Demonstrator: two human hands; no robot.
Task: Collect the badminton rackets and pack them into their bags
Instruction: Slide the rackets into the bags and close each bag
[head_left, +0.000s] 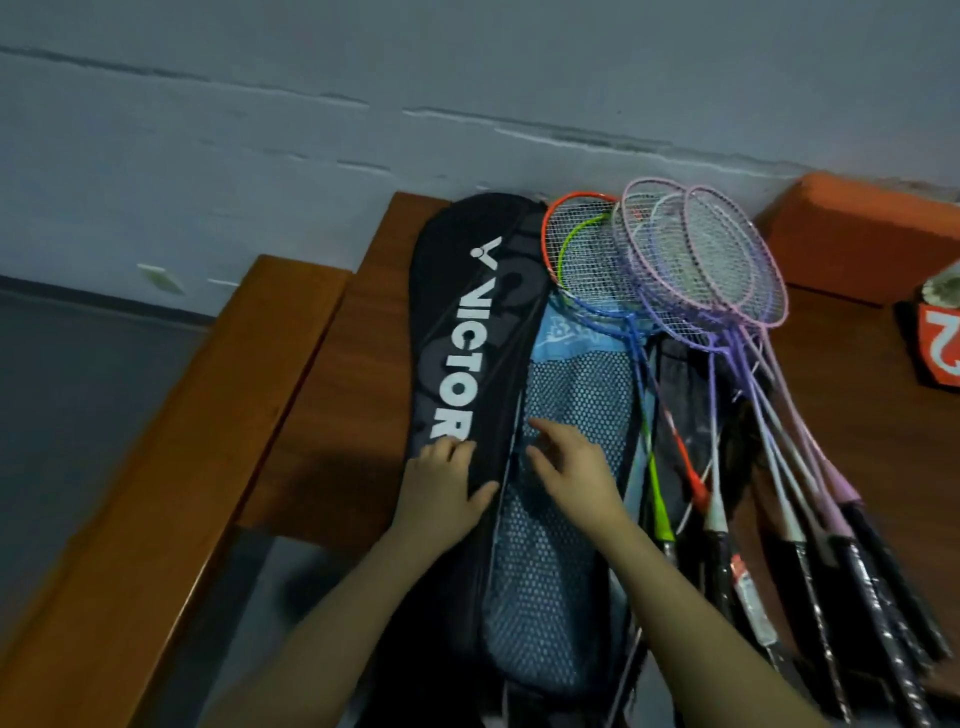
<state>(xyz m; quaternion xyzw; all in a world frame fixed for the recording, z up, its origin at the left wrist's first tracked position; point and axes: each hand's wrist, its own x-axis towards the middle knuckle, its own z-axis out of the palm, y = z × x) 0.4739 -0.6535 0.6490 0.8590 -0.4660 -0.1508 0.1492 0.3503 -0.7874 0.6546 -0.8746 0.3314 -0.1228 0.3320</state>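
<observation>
A black racket bag (467, 312) with white VICTOR lettering lies lengthwise on a wooden table (337, 374). Beside it on the right lies a blue mesh bag (561, 519). My left hand (447, 488) holds the black bag's lower edge, thumb on top and fingers curled over it. My right hand (571, 467) rests on the blue mesh bag with fingers spread near the black bag's zipper edge. Several rackets (701, 270) with pink, purple, orange, green and blue frames lie fanned out to the right, heads toward the wall, black handles toward me.
A grey wall (363, 104) runs behind the table. An orange block (857, 234) sits at the back right, and a red item with a white numeral (940, 343) lies at the right edge. A wooden bench edge (182, 467) runs along the left above a dark floor.
</observation>
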